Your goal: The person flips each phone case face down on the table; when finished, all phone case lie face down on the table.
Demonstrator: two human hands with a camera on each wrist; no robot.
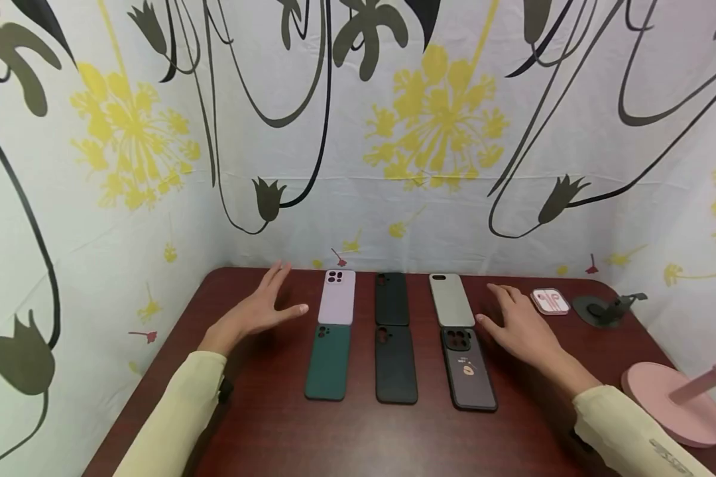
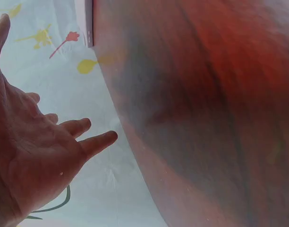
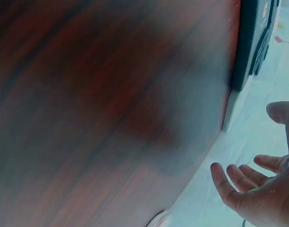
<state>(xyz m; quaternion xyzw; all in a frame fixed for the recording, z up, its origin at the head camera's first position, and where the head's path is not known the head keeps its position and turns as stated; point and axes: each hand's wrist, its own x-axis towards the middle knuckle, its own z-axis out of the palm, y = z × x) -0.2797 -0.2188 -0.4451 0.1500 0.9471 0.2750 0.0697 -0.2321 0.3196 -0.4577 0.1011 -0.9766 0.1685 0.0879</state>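
Observation:
Several phone cases lie in two rows on the dark red table. In the back row are a lilac case (image 1: pixel 337 298), a black case (image 1: pixel 392 299) and a pale grey-green case (image 1: pixel 451 301). The front row has a dark green case (image 1: pixel 327 362), a plain black case (image 1: pixel 396 364) and a black-framed case (image 1: pixel 469 371) with a small print. My left hand (image 1: pixel 256 309), fingers spread, is left of the lilac case, its thumb pointing toward it. My right hand (image 1: pixel 522 328) is just right of the pale case, fingers relaxed. Both hands hold nothing.
Right of my right hand lies a small square box (image 1: pixel 550 301) with a pink and white picture. Beside it stands a dark round-based holder (image 1: pixel 602 310). A pink round base with a stem (image 1: pixel 668 401) is at the table's right edge. Patterned cloth (image 1: pixel 358 165) hangs behind.

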